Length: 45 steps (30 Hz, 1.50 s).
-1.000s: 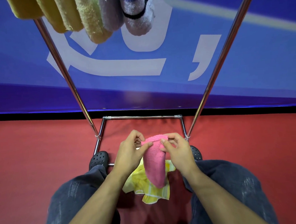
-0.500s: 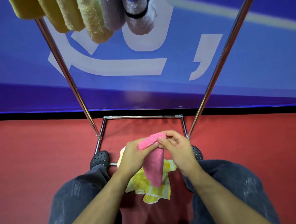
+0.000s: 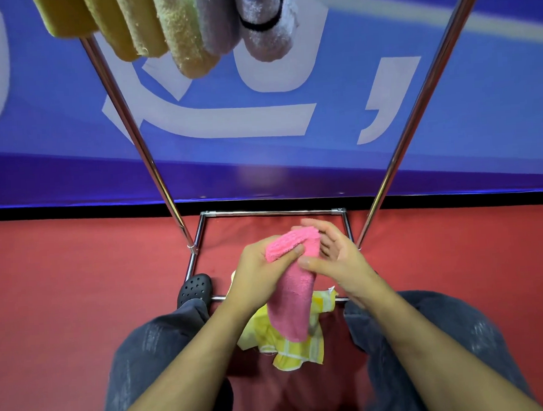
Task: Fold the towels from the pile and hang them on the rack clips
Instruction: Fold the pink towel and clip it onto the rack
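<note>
Here, seen from the head camera, with every place given from the rack's base frame (image 3: 273, 212):
Pink towel (image 3: 293, 294): held above the near bar of the base frame, its top end bunched between both hands, the rest hanging down.
Left hand (image 3: 257, 268): fingers curled round the towel's upper left edge, thumb pressed on its front.
Right hand (image 3: 337, 258): fingers loosely spread and bent, cupping the towel's top right; thumb touching the cloth.
Yellow towel (image 3: 288, 344): crumpled on the red floor just nearer than the frame, under the pink one.
Hung towels (image 3: 170, 24): folded, side by side, high above the frame.
Black shoe (image 3: 194, 288): at the frame's near left corner.
</note>
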Tool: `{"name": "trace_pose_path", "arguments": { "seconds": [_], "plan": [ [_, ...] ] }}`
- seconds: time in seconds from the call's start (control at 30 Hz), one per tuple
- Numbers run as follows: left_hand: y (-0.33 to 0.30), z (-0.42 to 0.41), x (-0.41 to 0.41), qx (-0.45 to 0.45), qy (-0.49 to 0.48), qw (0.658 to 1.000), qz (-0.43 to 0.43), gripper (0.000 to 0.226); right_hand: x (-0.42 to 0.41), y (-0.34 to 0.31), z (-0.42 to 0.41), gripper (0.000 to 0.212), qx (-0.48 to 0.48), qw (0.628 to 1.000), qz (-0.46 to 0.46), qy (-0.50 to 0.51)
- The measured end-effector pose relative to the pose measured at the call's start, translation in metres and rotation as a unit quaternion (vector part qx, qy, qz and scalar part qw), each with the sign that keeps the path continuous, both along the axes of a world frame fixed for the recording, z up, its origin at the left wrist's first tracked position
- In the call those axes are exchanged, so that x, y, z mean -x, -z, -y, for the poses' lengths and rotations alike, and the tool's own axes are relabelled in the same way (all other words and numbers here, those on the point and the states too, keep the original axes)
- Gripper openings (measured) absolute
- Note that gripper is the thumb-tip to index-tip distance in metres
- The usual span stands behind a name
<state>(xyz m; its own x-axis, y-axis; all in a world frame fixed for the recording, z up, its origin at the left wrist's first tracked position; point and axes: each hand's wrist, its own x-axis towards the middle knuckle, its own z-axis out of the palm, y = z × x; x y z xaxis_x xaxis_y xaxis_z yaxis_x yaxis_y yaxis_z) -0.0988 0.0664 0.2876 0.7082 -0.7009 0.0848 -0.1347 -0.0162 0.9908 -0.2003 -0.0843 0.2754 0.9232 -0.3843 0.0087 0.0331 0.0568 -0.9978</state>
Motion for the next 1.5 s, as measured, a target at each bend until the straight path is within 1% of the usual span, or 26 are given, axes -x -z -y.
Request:
{"name": "trace_pose_path", "arguments": {
  "seconds": [0.03,0.07,0.1,0.17,0.23,0.33,0.4,0.57,0.67,0.77,0.9,1.0,1.1,1.23,1.3,1.4,1.5],
  "plan": [
    [-0.005,0.001,0.0,0.003,0.007,1.0,0.009,0.009,0.0,0.0,0.0,0.076,0.008,1.0,-0.008,-0.024],
    [-0.01,0.003,0.001,0.004,0.015,1.0,0.017,0.01,0.001,-0.002,-0.001,0.079,0.016,0.999,-0.019,-0.037],
    [-0.014,0.005,0.002,0.004,0.022,0.999,0.024,0.01,0.001,-0.004,-0.002,0.074,0.03,0.998,-0.031,-0.04],
    [-0.021,0.008,0.005,0.002,0.033,0.999,0.034,0.013,0.001,-0.009,-0.007,0.052,0.056,0.997,-0.045,-0.024],
    [-0.029,0.012,0.007,-0.001,0.039,0.998,0.04,0.014,0.002,-0.013,-0.006,0.034,0.06,0.997,-0.046,0.01],
    [-0.044,0.017,0.006,0.004,0.035,0.998,0.046,0.009,0.004,-0.019,0.001,0.019,0.058,0.996,-0.055,0.031],
    [-0.058,0.02,0.003,0.008,0.034,0.998,0.058,0.009,0.005,-0.021,0.005,0.015,0.063,0.995,-0.071,0.04],
    [-0.102,0.027,0.0,0.026,0.026,0.994,0.1,0.007,0.008,-0.033,0.003,0.017,0.056,0.993,-0.073,0.07],
    [-0.132,0.027,0.0,0.046,0.019,0.991,0.12,0.015,0.01,-0.035,-0.003,0.016,0.048,0.993,-0.073,0.075],
    [-0.16,0.025,0.001,0.073,0.009,0.99,0.122,0.02,0.013,-0.035,-0.011,0.019,0.041,0.994,-0.075,0.074],
    [-0.189,0.023,0.001,0.108,-0.003,0.986,0.126,0.022,0.018,-0.026,-0.02,0.02,0.051,0.992,-0.099,0.065],
    [-0.21,0.02,0.001,0.126,-0.009,0.983,0.135,0.023,0.023,-0.02,-0.026,0.024,0.057,0.99,-0.12,0.05],
    [-0.23,0.017,0.0,0.144,-0.027,0.979,0.144,0.024,0.03,-0.016,-0.029,0.019,0.065,0.988,-0.138,0.024],
    [-0.245,0.012,-0.002,0.156,-0.058,0.975,0.145,0.023,0.038,-0.013,-0.029,0.029,0.081,0.985,-0.154,0.007],
    [-0.247,0.008,-0.002,0.147,-0.057,0.978,0.137,0.024,0.039,-0.022,-0.028,0.029,0.089,0.984,-0.156,0.001],
    [-0.247,0.003,-0.002,0.132,-0.047,0.982,0.124,0.026,0.03,-0.055,-0.026,0.031,0.079,0.991,-0.108,0.014],
    [-0.247,0.001,0.004,0.114,-0.027,0.985,0.126,0.026,0.017,-0.096,-0.025,0.045,0.038,0.999,-0.032,0.024]
  ]
}}
